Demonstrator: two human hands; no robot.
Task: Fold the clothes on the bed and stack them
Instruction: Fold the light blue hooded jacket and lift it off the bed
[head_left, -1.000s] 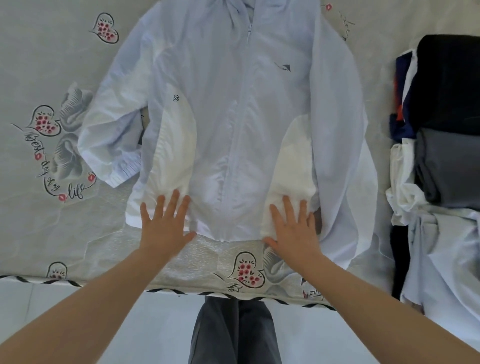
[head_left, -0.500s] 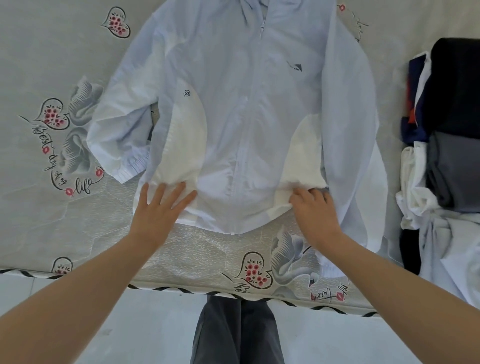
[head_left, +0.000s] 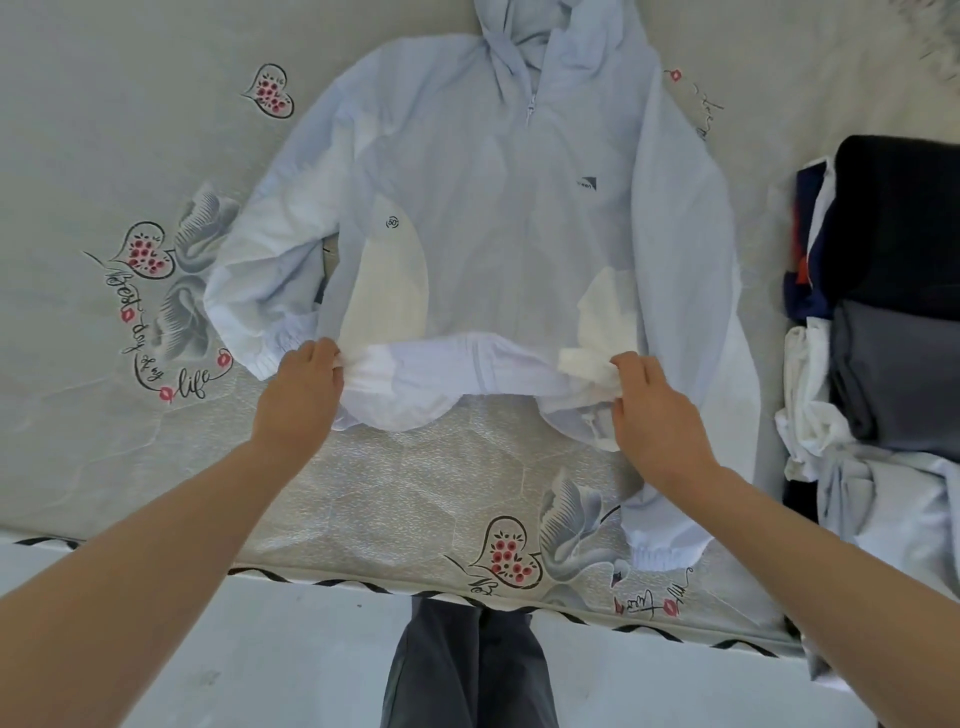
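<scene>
From the head camera, a pale blue jacket (head_left: 498, 218) with a hood lies flat on the bed (head_left: 93, 156), front side up and zipped shut. The hood points away from the person, at the top of the view. The jacket's bottom edge is lifted off the bed and turned up a little, so its white inside shows.

The left hand (head_left: 298, 395) grips the bottom edge at the jacket's left corner. Its fingers (head_left: 317, 358) are curled tight round a bunch of cloth. The right hand (head_left: 657, 415) grips the same edge at the right corner, and its fingers are curled round a white lump of cloth too. The edge sags between the two hands.

One sleeve lies bent on the left side, its cuff just beside the left hand. The other sleeve runs down the right side toward the near edge of the bed.

On the right side of the bed sits a pile of clothes (head_left: 893, 291), with dark, grey and white things in it. The bed cover has hearts, flowers and curly writing on it. The person's dark trousers (head_left: 467, 670) show below the bed edge.
</scene>
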